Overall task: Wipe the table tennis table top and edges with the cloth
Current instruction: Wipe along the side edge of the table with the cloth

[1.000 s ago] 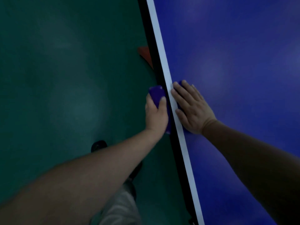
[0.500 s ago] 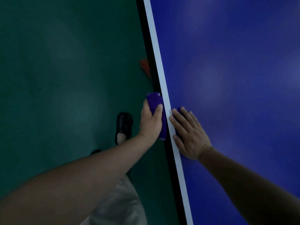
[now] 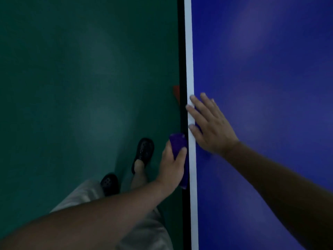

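The blue table tennis table (image 3: 266, 87) fills the right half of the view, with a white line (image 3: 189, 51) along its left border and a black side edge (image 3: 180, 51) below it. My left hand (image 3: 172, 163) grips a folded purple cloth (image 3: 177, 143) and holds it against the black side edge. My right hand (image 3: 209, 125) lies flat on the table top beside the white line, fingers straight and spread, just ahead of the left hand.
Dark green floor (image 3: 81, 87) lies left of the table. My two feet in black shoes (image 3: 144, 150) stand close to the edge. A small red object (image 3: 176, 92) shows on the floor beside the table's side edge.
Both hands have slid along the table's left edge with the cloth still pressed to the side. My feet have stepped into view beside the table.
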Demonstrator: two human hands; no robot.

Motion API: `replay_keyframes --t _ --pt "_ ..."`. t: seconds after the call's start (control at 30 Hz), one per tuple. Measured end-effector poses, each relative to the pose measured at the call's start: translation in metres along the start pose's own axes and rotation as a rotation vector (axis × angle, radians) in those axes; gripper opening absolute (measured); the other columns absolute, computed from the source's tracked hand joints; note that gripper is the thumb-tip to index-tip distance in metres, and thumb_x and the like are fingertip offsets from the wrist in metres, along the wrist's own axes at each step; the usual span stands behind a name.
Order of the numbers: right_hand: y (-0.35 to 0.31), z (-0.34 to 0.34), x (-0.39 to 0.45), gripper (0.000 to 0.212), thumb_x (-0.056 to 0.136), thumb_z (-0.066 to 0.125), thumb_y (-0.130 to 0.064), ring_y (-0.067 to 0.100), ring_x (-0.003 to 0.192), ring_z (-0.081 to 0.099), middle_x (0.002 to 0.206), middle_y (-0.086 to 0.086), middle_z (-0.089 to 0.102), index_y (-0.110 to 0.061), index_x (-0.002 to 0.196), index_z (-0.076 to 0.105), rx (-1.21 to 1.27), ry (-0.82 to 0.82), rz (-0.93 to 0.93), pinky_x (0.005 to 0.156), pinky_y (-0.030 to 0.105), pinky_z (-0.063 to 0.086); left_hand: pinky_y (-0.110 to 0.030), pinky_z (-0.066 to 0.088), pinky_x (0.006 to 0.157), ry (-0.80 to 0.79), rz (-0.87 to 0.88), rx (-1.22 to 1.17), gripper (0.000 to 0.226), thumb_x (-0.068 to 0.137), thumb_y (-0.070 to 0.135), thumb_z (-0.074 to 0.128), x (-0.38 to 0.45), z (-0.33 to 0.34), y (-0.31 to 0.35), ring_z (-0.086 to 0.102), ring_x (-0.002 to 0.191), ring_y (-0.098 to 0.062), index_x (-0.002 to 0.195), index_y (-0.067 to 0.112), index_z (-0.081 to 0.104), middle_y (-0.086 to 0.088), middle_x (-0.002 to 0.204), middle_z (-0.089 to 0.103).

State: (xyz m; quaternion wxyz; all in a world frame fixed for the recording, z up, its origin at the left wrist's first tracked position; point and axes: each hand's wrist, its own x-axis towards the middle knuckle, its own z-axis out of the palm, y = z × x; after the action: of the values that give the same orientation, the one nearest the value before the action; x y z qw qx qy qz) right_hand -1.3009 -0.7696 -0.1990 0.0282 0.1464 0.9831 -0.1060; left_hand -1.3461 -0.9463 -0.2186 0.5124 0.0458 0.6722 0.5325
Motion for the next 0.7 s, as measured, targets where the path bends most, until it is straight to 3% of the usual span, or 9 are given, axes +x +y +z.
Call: replay_keyframes --t 0.1,0.2,0.33,0.47,0.53,0.6,0.7 --pt "0.02 -0.002 0.055 0.057 0.103 0.032 -0.041 0.036 0.151 0.017 0.162 0.013 0.026 -0.011 0.151 0.038 -0.069 -0.038 0.016 0.122 0.055 0.015 -0.031 0.045 0.099 -0.032 0.067 -0.015 0.031 0.097 0.036 0.051 0.024 -0.002 0.01 0.06 0.11 -0.006 0.113 0.062 0.049 0.008 0.121 0.064" --pt "0.025 0.005 0.065 0.059 0.104 0.026 -0.04 0.033 0.153 0.012 0.165 0.01 0.02 -0.011 0.155 0.028 -0.049 -0.02 0.068 0.123 0.055 0.011 -0.03 0.045 0.099 0.066 0.152 0.012 0.031 0.093 0.039 0.051 0.079 -0.001 0.05 0.058 0.113 -0.007 0.113 0.063 0.048 0.006 0.124 0.061" --pt "0.027 0.008 0.06 0.059 0.105 0.028 -0.034 0.03 0.153 0.014 0.163 0.012 0.022 -0.003 0.155 0.027 -0.007 0.041 0.061 0.123 0.054 0.014 -0.032 0.041 0.106 0.127 0.221 -0.015 0.034 0.093 0.034 0.051 0.116 0.0 0.068 0.056 0.119 -0.008 0.124 0.046 0.05 0.005 0.13 0.06" --pt "0.027 0.006 0.062 0.061 0.104 0.029 -0.035 0.028 0.154 0.01 0.165 0.011 0.019 -0.003 0.155 0.025 -0.016 0.0 0.072 0.123 0.054 0.013 -0.042 0.041 0.108 0.067 0.146 -0.048 0.034 0.092 0.044 0.051 0.075 0.001 0.04 0.056 0.121 -0.011 0.124 0.055 0.05 0.005 0.129 0.061" --pt "0.028 0.006 0.061 0.062 0.103 0.029 -0.036 0.027 0.154 0.008 0.165 0.011 0.018 -0.004 0.156 0.025 -0.029 -0.024 0.075 0.123 0.053 0.013 -0.04 0.043 0.105 0.043 0.122 -0.046 0.033 0.09 0.049 0.049 0.062 0.002 0.034 0.057 0.117 -0.011 0.12 0.063 0.049 0.005 0.126 0.062" --pt "0.028 0.006 0.062 0.062 0.103 0.029 -0.037 0.027 0.154 0.007 0.165 0.01 0.017 -0.005 0.156 0.025 -0.033 -0.033 0.081 0.123 0.053 0.013 -0.036 0.046 0.099 0.063 0.108 -0.046 0.03 0.091 0.042 0.051 0.076 0.003 0.043 0.06 0.111 -0.01 0.112 0.062 0.053 0.005 0.118 0.065" --pt "0.028 0.006 0.061 0.061 0.103 0.03 -0.036 0.026 0.154 0.008 0.165 0.01 0.018 -0.005 0.155 0.027 -0.029 -0.025 0.08 0.123 0.053 0.014 -0.031 0.045 0.095 0.141 0.094 -0.051 0.028 0.097 0.022 0.053 0.131 0.003 0.08 0.062 0.105 -0.008 0.114 0.045 0.056 0.007 0.114 0.068"
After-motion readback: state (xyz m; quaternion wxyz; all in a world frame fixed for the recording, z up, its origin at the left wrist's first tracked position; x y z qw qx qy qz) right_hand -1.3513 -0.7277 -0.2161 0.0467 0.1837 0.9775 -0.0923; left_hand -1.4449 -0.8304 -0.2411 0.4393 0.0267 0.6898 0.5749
